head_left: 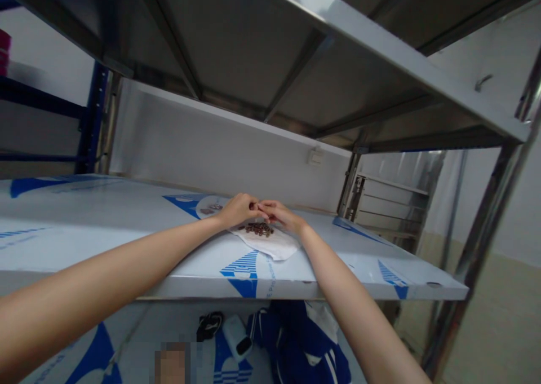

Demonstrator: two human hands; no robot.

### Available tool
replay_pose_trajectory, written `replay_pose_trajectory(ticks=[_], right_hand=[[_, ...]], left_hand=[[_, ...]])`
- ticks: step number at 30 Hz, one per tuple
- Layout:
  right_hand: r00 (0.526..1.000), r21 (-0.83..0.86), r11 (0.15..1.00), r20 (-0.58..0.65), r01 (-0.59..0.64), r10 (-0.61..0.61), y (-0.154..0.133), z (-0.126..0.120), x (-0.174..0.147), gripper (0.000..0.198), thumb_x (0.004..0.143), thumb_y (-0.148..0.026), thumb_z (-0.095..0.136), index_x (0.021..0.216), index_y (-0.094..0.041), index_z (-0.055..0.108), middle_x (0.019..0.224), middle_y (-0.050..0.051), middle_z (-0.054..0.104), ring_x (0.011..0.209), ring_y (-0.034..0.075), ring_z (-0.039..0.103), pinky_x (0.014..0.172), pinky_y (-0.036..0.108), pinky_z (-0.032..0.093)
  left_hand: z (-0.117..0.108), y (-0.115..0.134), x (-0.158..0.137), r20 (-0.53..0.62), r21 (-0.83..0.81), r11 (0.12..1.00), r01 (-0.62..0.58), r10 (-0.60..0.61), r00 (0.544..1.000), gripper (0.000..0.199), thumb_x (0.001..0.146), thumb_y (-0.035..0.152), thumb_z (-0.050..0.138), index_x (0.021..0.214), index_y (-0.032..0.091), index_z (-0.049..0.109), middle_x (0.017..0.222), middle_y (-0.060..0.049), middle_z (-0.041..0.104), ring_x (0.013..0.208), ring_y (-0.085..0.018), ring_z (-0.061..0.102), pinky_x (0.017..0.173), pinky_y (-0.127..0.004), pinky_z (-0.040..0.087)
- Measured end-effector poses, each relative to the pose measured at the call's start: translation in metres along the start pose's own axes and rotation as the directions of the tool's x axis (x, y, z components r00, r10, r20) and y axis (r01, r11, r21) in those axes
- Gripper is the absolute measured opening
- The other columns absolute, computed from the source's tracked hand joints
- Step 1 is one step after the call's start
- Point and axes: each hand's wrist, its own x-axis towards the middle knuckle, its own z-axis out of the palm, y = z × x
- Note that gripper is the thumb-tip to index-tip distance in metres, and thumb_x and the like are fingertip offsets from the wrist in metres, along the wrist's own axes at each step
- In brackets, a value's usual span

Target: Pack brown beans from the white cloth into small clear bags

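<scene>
My left hand [240, 210] and my right hand [280, 213] meet fingertip to fingertip over the shelf, both closed in a pinch. Whatever is between the fingers is too small to make out. Just below them lies a pile of small reddish-brown pieces [258, 229], like beans or dried berries, on a white cloth or paper sheet [279, 248]. Beyond my left wrist is a pale round dish [208, 208] with a few brown bits, partly hidden by the hand.
The metal shelf [127, 226] has blue-printed protective film. An upper shelf [236, 51] hangs above my hands. On the lower level lie blue-and-white clothing [291, 344], a light-blue device [237, 338] and a black coiled cord [210, 324]. A metal post [486, 220] stands at right.
</scene>
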Motion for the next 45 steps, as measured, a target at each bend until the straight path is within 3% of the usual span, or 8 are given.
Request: replay_pose_trajectory(ticks=[6,18,24,27,32,36,40,45], right_hand=[[0.996,-0.016,0.996,0.029,-0.085,0.085,-0.006,0.003,-0.005,0.018,0.078,-0.036,0.058,0.08,-0.018,0.056,0.068,-0.001,0.052,0.053,0.007,0.043,0.048,0.019,0.032],[0.999,0.029,1.0,0.049,0.005,-0.007,-0.011,-0.004,-0.008,0.006,0.075,-0.02,0.056,0.078,-0.016,0.06,0.072,0.001,0.053,0.058,0.008,0.044,0.053,0.02,0.035],[0.999,0.03,0.999,0.023,-0.032,0.032,-0.014,-0.001,-0.009,0.008,0.07,-0.013,0.054,0.076,-0.015,0.059,0.069,-0.001,0.051,0.057,0.007,0.041,0.051,0.019,0.031],[0.998,-0.008,0.998,0.037,-0.058,0.058,-0.012,-0.003,-0.009,0.006,0.072,-0.014,0.052,0.074,-0.015,0.058,0.066,-0.001,0.05,0.057,0.007,0.041,0.052,0.019,0.031],[0.994,-0.184,0.98,-0.096,-0.078,0.061,-0.013,-0.007,-0.011,0.018,0.076,-0.014,0.044,0.059,-0.016,0.048,0.059,-0.001,0.045,0.053,0.008,0.04,0.051,0.021,0.031],[0.995,-0.308,0.949,-0.086,-0.068,0.043,-0.013,-0.001,-0.013,0.016,0.08,-0.021,0.044,0.068,-0.016,0.053,0.067,0.001,0.053,0.057,0.009,0.047,0.051,0.021,0.034],[0.993,-0.306,0.951,-0.116,-0.053,0.018,-0.011,0.004,-0.01,0.013,0.081,-0.026,0.047,0.088,-0.018,0.054,0.074,0.001,0.056,0.054,0.009,0.048,0.049,0.022,0.035],[0.976,-0.283,0.957,-0.219,-0.059,-0.004,-0.017,0.004,-0.004,0.013,0.078,-0.011,0.045,0.075,-0.015,0.057,0.065,0.0,0.054,0.05,0.008,0.046,0.051,0.022,0.036]], left_hand=[[0.0,-0.002,0.005,-0.087,-0.093,0.996,0.0,-0.008,0.996,0.026,0.071,0.032,0.059,0.053,0.013,0.054,0.054,0.001,0.053,0.053,-0.01,0.041,0.052,-0.023,0.027],[0.001,-0.004,0.007,-0.08,-0.155,0.987,0.034,-0.046,0.996,0.031,0.071,0.035,0.06,0.051,0.014,0.048,0.048,0.004,0.042,0.05,-0.008,0.035,0.051,-0.024,0.024],[0.0,-0.01,0.009,0.137,-0.3,0.95,0.083,-0.043,0.99,0.029,0.076,0.03,0.05,0.052,0.014,0.048,0.048,0.003,0.044,0.047,-0.008,0.037,0.049,-0.023,0.026],[-0.002,-0.015,0.01,0.163,-0.265,0.959,0.105,-0.063,0.985,0.028,0.075,0.025,0.049,0.049,0.015,0.044,0.044,0.003,0.04,0.045,-0.008,0.035,0.048,-0.024,0.025],[-0.01,-0.015,0.011,0.036,-0.11,0.972,0.207,-0.204,0.978,0.021,0.071,0.015,0.047,0.05,0.015,0.046,0.046,0.002,0.044,0.045,-0.008,0.038,0.048,-0.024,0.025],[-0.011,-0.006,0.008,0.076,-0.083,0.984,0.155,-0.149,0.986,0.02,0.071,0.018,0.048,0.051,0.015,0.047,0.047,0.003,0.044,0.045,-0.008,0.039,0.049,-0.023,0.026],[-0.005,0.002,0.003,0.105,-0.068,0.994,0.081,-0.073,0.992,0.021,0.073,0.026,0.048,0.056,0.013,0.051,0.051,0.002,0.046,0.049,-0.009,0.041,0.05,-0.022,0.028],[-0.001,0.0,0.004,0.071,-0.003,0.998,0.063,-0.062,0.996,0.028,0.078,0.035,0.044,0.061,0.013,0.053,0.057,0.0,0.049,0.056,-0.012,0.045,0.055,-0.024,0.031]])
